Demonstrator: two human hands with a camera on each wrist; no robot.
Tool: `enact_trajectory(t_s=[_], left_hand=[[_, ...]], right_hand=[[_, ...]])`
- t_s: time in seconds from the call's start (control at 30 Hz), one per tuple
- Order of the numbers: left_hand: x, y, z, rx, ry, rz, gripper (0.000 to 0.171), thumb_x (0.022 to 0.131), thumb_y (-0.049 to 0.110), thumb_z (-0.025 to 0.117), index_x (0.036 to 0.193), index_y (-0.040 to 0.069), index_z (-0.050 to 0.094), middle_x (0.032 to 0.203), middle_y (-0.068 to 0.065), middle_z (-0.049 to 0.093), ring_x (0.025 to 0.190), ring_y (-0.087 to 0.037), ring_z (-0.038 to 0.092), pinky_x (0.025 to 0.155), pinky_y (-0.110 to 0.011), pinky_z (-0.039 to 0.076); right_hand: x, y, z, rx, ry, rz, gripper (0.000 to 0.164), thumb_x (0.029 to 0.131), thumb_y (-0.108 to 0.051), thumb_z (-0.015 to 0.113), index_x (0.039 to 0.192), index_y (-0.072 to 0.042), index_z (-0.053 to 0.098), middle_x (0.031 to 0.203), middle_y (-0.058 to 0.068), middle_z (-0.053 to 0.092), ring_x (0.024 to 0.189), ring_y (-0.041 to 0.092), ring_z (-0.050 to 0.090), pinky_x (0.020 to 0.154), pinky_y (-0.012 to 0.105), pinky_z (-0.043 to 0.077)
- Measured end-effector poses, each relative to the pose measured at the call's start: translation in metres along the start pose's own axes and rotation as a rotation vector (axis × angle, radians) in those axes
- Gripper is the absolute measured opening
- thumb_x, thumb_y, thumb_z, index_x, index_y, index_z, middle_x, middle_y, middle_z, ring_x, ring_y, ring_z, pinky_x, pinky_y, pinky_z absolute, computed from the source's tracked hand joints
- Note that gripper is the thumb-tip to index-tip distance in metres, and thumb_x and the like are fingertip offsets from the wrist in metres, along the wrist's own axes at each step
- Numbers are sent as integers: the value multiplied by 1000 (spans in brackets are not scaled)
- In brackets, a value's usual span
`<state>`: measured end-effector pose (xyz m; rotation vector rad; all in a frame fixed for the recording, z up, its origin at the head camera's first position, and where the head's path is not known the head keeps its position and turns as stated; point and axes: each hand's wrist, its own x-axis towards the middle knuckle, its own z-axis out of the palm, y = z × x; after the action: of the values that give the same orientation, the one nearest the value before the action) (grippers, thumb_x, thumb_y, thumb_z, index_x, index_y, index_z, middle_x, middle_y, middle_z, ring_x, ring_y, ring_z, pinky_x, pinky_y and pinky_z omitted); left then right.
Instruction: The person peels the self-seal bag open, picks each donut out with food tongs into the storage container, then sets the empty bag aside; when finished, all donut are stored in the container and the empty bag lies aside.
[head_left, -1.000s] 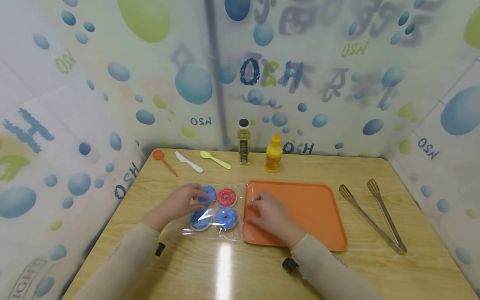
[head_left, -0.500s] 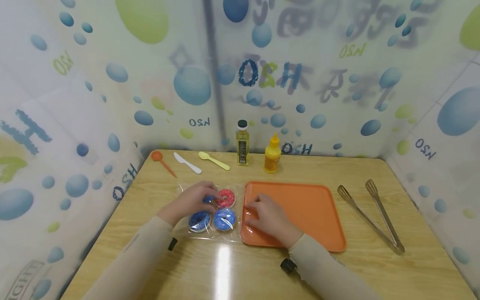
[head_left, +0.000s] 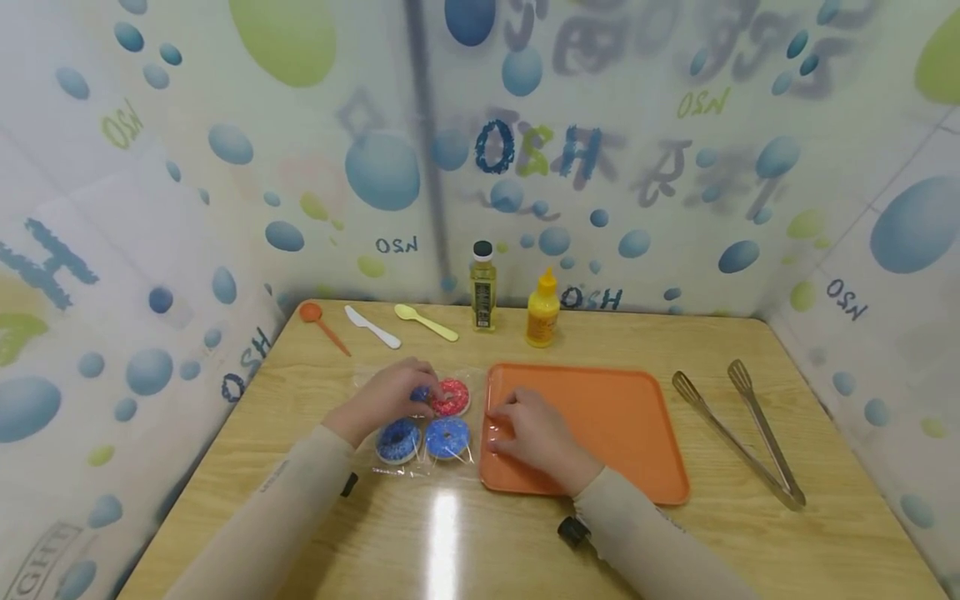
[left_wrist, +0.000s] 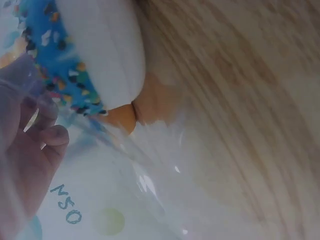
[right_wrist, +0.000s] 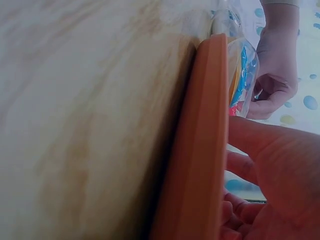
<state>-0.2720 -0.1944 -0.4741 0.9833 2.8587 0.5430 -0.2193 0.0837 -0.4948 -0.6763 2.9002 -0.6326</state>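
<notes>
Fingers of the left hand curl over the far-left blue doughnut in the head view, their tips at the edge of the red doughnut; whether they grip a doughnut or only the clear film cannot be told. Below sit the near-left blue doughnut and the near-right blue doughnut, so the film seems to keep all four in a two-by-two block on the counter. Bent fingers of the right hand are at the left edge of the orange tray, where the film reaches it; perhaps they steady the film's side. Having the tray right beside the film probably puts both within one reach, while the tongs, dark-capped bottle and yellow squeeze bottle stand apart, clear of the hands.

Left wrist view: bent fingers show near crinkled film and a blue doughnut's sprinkled topping and white side; what lies between them is unclear.

Right wrist view: the tray's side wall hides most of the right fingertips, so their hold cannot be judged; beyond, the left fingers bend beside film with blue and red showing.
</notes>
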Motion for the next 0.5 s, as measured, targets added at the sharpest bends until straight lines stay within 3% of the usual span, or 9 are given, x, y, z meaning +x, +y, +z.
enact_trajectory(t_s=[0.33,0.5], left_hand=[[1,3,-1,76,67,80,14,83,20,86,95,25,81,101,11,71,93,-10,58,83,-33,54],[-1,3,-2,80,104,87,13,86,19,84,96,25,80,100,11,73,92,-12,59,80,-33,54]], right_hand=[[0,0,3,-6,-8,-14,48,85,-45,84,125,-19,76,111,1,60,103,20,55,86,37,52],[0,1,4,5,21,-23,48,84,-42,85,124,-17,76,111,3,59,101,21,53,84,37,51]])
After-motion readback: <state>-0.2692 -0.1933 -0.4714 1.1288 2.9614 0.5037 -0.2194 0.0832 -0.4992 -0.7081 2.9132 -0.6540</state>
